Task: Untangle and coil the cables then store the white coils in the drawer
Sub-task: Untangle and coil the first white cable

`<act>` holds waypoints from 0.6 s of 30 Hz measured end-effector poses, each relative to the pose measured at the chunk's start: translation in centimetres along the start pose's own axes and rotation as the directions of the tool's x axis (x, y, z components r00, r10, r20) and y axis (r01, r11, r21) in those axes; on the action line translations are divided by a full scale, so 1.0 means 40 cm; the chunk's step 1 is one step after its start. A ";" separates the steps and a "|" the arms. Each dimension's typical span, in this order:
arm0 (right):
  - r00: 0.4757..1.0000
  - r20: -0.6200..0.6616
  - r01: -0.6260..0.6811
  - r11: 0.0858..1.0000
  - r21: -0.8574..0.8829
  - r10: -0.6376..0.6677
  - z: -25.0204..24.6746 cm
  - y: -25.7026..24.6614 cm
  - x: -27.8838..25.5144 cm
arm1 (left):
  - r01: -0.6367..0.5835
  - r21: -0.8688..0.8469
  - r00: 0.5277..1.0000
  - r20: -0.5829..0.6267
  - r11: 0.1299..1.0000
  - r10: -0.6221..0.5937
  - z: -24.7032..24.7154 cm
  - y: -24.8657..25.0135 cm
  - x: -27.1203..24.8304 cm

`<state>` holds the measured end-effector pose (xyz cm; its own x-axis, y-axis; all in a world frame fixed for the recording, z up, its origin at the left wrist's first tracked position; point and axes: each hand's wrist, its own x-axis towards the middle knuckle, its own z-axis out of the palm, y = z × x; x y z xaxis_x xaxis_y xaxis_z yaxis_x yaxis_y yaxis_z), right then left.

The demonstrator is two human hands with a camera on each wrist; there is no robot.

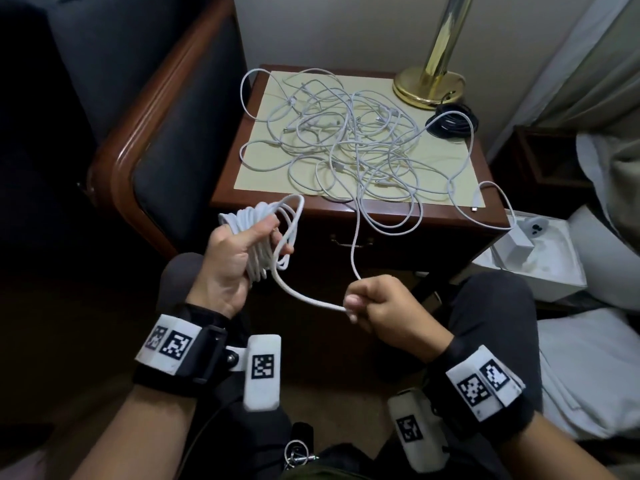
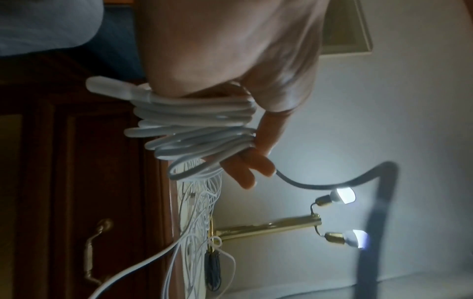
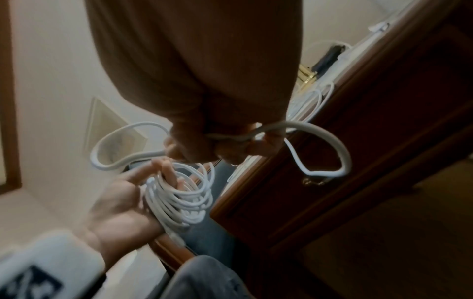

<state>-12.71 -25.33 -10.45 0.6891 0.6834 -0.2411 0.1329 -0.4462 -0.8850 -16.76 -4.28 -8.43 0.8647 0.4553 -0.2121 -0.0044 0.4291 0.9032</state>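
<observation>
Left hand [image 1: 239,258] is gripping the coil [image 1: 266,237]; right hand [image 1: 377,303] is pinching the cable [image 1: 355,244] feeding it — both off the nightstand's [image 1: 415,216] front edge. Risk: that cable is running into the tangle [image 1: 346,147], so pulling may snag or drag loops off.

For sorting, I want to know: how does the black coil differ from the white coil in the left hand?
The black coil is dark and lies finished on the nightstand beside the lamp base. The white coil is held by the left hand, its tail running to the right hand. Both are looped cables.
</observation>
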 end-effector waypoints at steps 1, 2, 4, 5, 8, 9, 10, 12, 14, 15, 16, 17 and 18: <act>1.000 0.010 0.013 0.989 0.145 -0.015 -0.002 -0.007 0.002 | 0.010 0.025 1.000 0.019 1.000 -0.010 0.005 -0.006 -0.004; 0.999 0.013 0.039 0.950 0.309 -0.045 -0.006 -0.011 0.003 | 0.022 0.030 0.999 0.029 0.999 -0.023 0.009 -0.010 -0.005; 0.992 0.000 0.097 0.762 0.640 -0.126 -0.023 -0.010 0.002 | 0.053 -0.007 0.999 -0.003 0.999 -0.053 0.006 -0.018 0.004; 0.987 -0.009 0.108 0.631 0.768 -0.158 -0.035 -0.003 0.004 | 0.071 -0.048 0.996 -0.046 0.996 -0.074 0.001 -0.020 0.014; 0.993 -0.048 0.092 0.438 0.894 -0.111 -0.083 0.029 0.000 | 0.095 -0.221 0.972 -0.190 0.971 -0.139 -0.038 -0.015 0.052; 0.997 -0.060 0.078 0.449 0.890 -0.054 -0.101 0.040 -0.005 | 0.094 -0.276 0.963 -0.220 0.956 -0.158 -0.055 -0.008 0.062; 0.996 -0.087 0.067 0.505 0.860 0.015 -0.117 0.051 -0.011 | 0.088 -0.311 0.957 -0.238 0.946 -0.167 -0.072 0.000 0.071; 0.969 -0.198 0.039 0.707 0.707 0.145 -0.135 0.081 -0.023 | 0.055 -0.321 0.956 -0.257 0.946 -0.143 -0.100 0.012 0.082; 0.927 -0.313 -0.012 0.853 0.521 0.204 -0.134 0.104 -0.029 | 0.020 -0.299 0.958 -0.268 0.954 -0.104 -0.107 0.019 0.085; 0.905 -0.376 -0.026 0.908 0.417 0.199 -0.128 0.110 -0.030 | 0.011 -0.296 0.957 -0.273 0.955 -0.095 -0.104 0.019 0.084; 0.878 -0.444 -0.041 0.953 0.301 0.178 -0.122 0.114 -0.028 | 0.007 -0.299 0.955 -0.280 0.954 -0.095 -0.098 0.016 0.083; 0.850 -0.507 -0.059 0.982 0.180 0.144 -0.115 0.116 -0.028 | 0.004 -0.304 0.953 -0.289 0.953 -0.097 -0.092 0.010 0.082; 0.826 -0.553 -0.082 0.994 0.066 0.105 -0.108 0.115 -0.027 | -0.003 -0.310 0.950 -0.297 0.951 -0.094 -0.086 0.004 0.082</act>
<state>-9.76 -30.62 -12.53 0.9775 0.1983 -0.0713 0.0289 -0.4616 -0.8866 -15.65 -0.04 -10.27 0.6733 0.6238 -0.3968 -0.1627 0.6486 0.7435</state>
